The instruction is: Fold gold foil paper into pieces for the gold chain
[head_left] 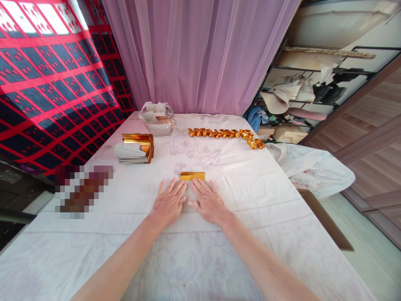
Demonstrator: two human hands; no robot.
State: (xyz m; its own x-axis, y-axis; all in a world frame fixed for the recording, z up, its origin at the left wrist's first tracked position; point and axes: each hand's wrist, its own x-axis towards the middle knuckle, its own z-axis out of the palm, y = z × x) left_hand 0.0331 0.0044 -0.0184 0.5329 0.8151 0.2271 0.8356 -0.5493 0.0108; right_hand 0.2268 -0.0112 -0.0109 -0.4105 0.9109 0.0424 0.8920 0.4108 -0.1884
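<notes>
A small folded strip of gold foil paper point(192, 176) lies flat on the table in front of me. My left hand point(169, 202) rests palm down with fingers stretched, its fingertips at the strip's near left edge. Likewise flat, my right hand point(209, 202) has its fingertips on the strip's near right part. Farther left stands a curled stack of gold foil sheets with pale backs point(134, 153). Toward the back right, a row of folded gold foil pieces point(221, 133) runs across the cloth, bending nearer at its right end.
A clear plastic bag of papers point(157, 119) sits at the table's back left. A blurred reddish-brown thing point(83, 192) is at the left edge. Beyond the right edge are a white plastic bag point(316, 167) and a shoe rack point(300, 98). A purple curtain point(200, 58) hangs behind.
</notes>
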